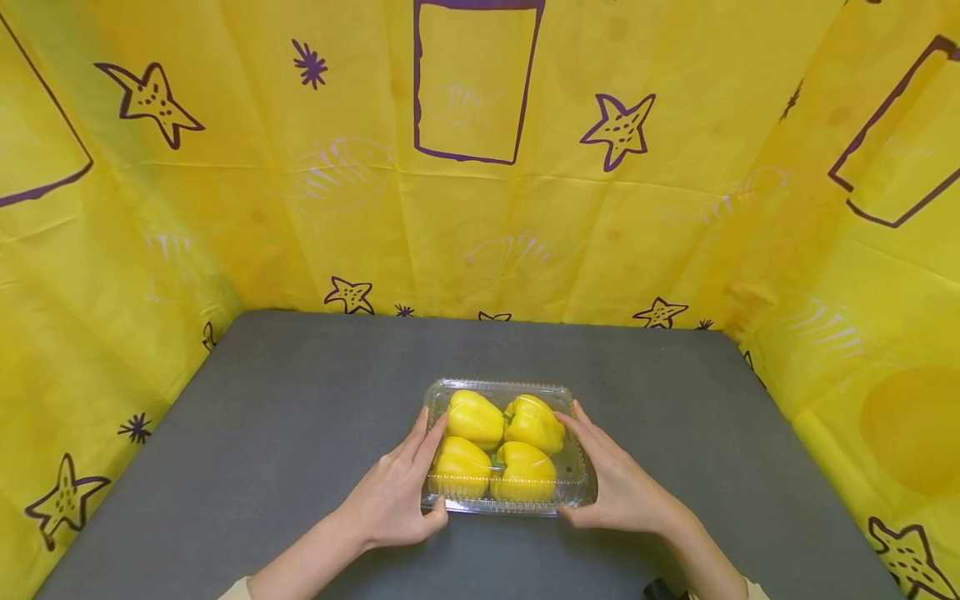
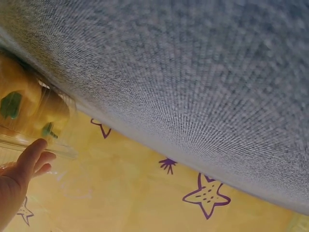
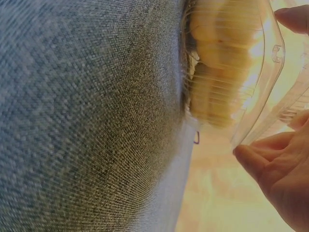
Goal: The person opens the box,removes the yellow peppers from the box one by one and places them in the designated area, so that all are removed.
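A clear plastic clamshell container [image 1: 573, 467] sits near the middle front of the table, with several yellow bell peppers [image 1: 474, 419] inside, arranged in two rows. My left hand [image 1: 397, 496] grips its left side, thumb at the near corner and fingers along the edge. On the opposite side my right hand [image 1: 618, 492] holds the container in the same way, with the thumb at the near right corner. In the right wrist view, the lid's edge [image 3: 289, 99] stands a little apart from the tray rim [image 3: 275, 79]. Green stems [image 2: 10, 104] show through the plastic in the left wrist view.
The dark grey table [image 1: 322, 375] extends around the container. Yellow cloth [image 1: 480, 217] printed with purple stars and fish hangs at the back and both sides. A small black object [image 1: 660, 590] shows at the bottom edge by the right sleeve.
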Motion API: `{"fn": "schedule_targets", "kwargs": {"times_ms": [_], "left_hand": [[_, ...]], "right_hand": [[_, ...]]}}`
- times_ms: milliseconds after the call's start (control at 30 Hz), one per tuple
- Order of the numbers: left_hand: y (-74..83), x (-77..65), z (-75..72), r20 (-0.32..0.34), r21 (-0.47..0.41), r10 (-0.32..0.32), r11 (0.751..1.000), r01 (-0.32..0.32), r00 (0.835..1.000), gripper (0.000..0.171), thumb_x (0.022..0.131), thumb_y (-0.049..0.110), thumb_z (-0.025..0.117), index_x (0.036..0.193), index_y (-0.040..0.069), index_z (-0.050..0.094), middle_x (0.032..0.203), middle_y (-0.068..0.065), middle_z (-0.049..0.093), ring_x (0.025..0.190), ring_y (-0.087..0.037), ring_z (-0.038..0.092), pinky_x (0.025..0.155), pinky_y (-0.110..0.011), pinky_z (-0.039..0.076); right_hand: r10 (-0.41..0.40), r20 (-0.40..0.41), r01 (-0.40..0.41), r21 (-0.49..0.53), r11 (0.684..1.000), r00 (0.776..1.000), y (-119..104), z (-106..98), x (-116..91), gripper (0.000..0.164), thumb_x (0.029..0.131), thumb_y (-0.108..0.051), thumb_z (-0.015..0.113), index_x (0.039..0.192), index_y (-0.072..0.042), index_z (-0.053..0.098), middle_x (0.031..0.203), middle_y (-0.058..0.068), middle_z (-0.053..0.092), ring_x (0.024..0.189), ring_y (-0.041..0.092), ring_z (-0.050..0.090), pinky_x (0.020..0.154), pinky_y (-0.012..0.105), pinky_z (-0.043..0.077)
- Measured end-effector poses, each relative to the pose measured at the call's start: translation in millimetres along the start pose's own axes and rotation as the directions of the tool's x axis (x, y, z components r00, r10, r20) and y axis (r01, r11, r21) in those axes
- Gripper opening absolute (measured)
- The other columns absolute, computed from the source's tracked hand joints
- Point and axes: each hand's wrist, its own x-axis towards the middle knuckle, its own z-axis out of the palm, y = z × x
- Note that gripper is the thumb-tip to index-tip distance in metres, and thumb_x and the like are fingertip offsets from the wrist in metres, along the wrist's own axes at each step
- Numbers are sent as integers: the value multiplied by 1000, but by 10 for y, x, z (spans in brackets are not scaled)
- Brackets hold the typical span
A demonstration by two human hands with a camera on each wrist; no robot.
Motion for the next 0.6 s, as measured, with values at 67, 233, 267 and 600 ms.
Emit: {"fn": "schedule_targets", "kwargs": {"times_ms": [67, 233, 267, 600], "left_hand": [[-3, -2, 1, 1, -2, 1, 1000, -1, 1000, 105, 64, 31, 71, 154, 4, 22, 152, -31, 27, 115, -41, 58, 82, -48, 55], [-11, -6, -1, -2, 0, 14, 1000, -14, 1000, 105, 64, 30, 71, 154, 4, 22, 152, -32, 27, 115, -41, 58, 83, -47, 55], [-13, -6, 0, -4, 0, 18, 1000, -18, 1000, 105, 64, 30, 71, 154, 4, 22, 151, -32, 27, 115, -41, 58, 83, -47, 55], [-26, -9, -9, -10, 10, 44, 999, -44, 999, 104, 65, 28, 70, 154, 4, 23, 151, -33, 27, 113, -40, 59, 82, -48, 55]], "right_hand": [[1, 2, -1, -1, 1000, 1000, 3, 0, 2, 115, 60, -37, 90, 155, -21, 26, 161, 17, 13, 140, 36, 30, 96, 63, 40], [0, 5, 0, -3, 1000, 1000, 4, -3, 3, 115, 61, -37, 89, 155, -20, 26, 161, 18, 13, 140, 36, 30, 96, 64, 40], [0, 5, 0, -1, 1000, 1000, 3, -5, 4, 114, 61, -37, 90, 155, -21, 26, 161, 17, 14, 140, 36, 30, 96, 64, 40], [-1, 8, 1, -1, 1000, 1000, 5, -10, 5, 114, 61, -36, 90, 155, -20, 27, 161, 18, 14, 140, 37, 31, 95, 63, 41]]}}
